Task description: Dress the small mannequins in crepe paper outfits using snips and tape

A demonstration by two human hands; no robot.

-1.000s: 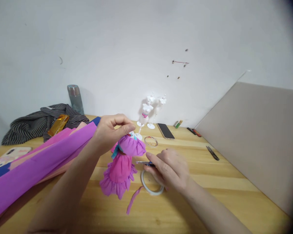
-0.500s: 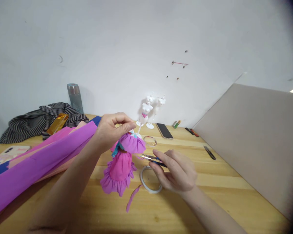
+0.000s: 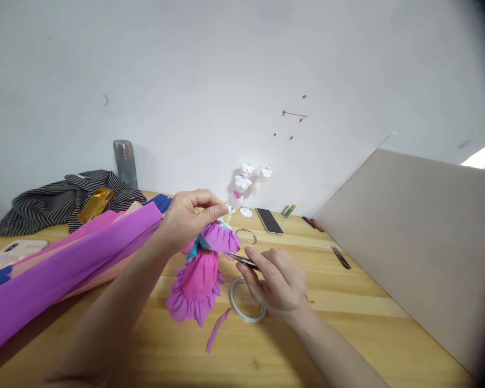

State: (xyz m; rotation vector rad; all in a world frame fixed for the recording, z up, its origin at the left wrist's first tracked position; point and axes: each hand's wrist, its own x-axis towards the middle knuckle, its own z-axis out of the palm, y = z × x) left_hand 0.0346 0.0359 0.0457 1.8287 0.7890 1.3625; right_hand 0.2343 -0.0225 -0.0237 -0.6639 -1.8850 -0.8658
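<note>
Wooden table [image 3: 347, 334]: bears everything below.
Crepe paper sheets [image 3: 64, 264]: purple and pink, lying at the left.
Paper dress [image 3: 200, 280]: ruffled purple top tier, pink skirt, purple hem and teal trim; upright above the table's middle.
Left hand [image 3: 186, 218]: pinches the dress top.
Right hand [image 3: 277, 283]: closed around small scissors [image 3: 242, 260], whose tips touch the purple ruffle.
Tape ring [image 3: 236, 307]: flat under the right hand.
Purple strip [image 3: 216, 334]: lies below the hem.

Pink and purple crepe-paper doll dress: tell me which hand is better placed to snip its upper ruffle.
Right, probably. The right hand holds small metal scissors, blades pointing at the purple ruffle; the left hand pinches the top of the pink crepe-paper dress, steadying it.
</note>
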